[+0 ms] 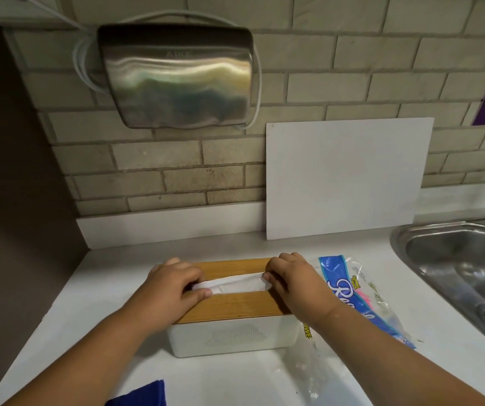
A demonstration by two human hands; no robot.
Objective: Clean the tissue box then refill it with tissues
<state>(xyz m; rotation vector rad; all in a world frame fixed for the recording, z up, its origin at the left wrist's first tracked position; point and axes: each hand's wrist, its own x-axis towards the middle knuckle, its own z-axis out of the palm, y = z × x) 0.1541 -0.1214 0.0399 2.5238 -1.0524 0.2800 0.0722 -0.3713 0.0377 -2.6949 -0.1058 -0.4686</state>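
The tissue box [232, 336] is white with a wooden lid [235, 304] and stands on the white counter in the middle of the head view. A white tissue [235, 284] sticks up out of the lid's slot. My left hand [173, 284] pinches the tissue's left end between thumb and fingers. At the slot's right end, my right hand [291, 273] pinches the other end of the tissue. Both hands rest on the lid.
An empty blue and clear tissue wrapper [361, 300] lies right of the box. A steel sink [458, 271] sits at the right. A blue cloth [144, 395] lies at the near edge. A white board [343, 177] leans on the brick wall, below a steel hand dryer [176, 77].
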